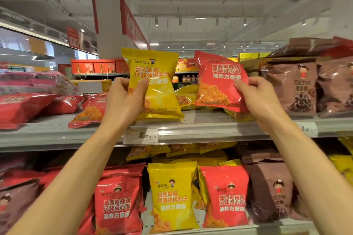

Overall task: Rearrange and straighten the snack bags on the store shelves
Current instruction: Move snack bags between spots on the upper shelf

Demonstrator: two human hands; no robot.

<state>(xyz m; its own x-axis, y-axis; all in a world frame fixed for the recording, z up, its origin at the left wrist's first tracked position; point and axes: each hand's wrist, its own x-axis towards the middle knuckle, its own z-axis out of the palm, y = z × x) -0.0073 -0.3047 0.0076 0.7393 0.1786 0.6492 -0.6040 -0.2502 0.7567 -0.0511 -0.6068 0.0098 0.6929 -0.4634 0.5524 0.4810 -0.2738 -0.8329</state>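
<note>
Two snack bags were held up above the upper shelf (191,129): a yellow bag (154,84) was gripped by the left hand (124,99), a red bag (217,80) pinched by the right hand (256,95). Both bags were kept upright, just above that shelf's front edge.

Two hands raised; one yellow bag (154,82), one red bag (219,80) held

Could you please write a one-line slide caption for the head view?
Left hand holds a yellow snack bag and right hand a red snack bag above the top shelf.
</note>
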